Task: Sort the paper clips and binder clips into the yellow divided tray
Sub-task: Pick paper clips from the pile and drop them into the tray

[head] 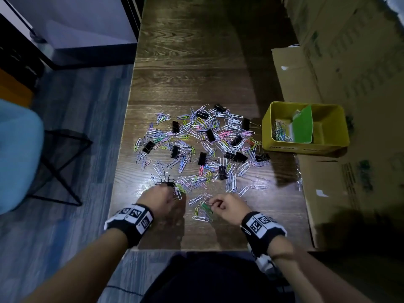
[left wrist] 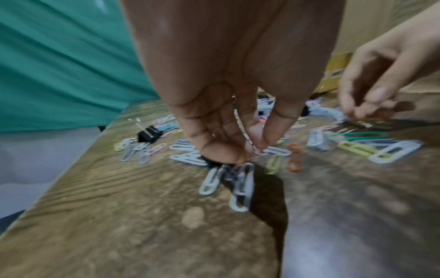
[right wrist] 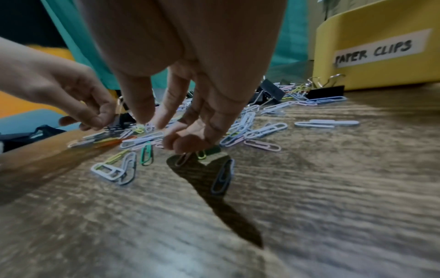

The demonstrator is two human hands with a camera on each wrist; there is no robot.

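Note:
A heap of coloured paper clips [head: 220, 147] mixed with black binder clips [head: 211, 134] covers the middle of the wooden table [head: 192, 68]. At the right stands the yellow tray [head: 303, 149], labelled "PAPER CLIPS" [right wrist: 373, 52]. Its green divider [head: 302, 125] has paper clips [head: 278, 132] to the left. My left hand [head: 169, 191] [left wrist: 256, 148] is at the heap's near left edge. It pinches the thin wire handle of a black binder clip [head: 165, 183]. My right hand [head: 213, 203] [right wrist: 153, 125] pinches a small paper clip near a green one [right wrist: 146, 156].
Cardboard boxes [head: 349, 62] line the right side, and flat cardboard [head: 328, 193] lies below the tray. Off the table's left edge are a blue seat [head: 17, 149] and a black wire frame [head: 61, 160]. Bare wood stretches beyond the heap.

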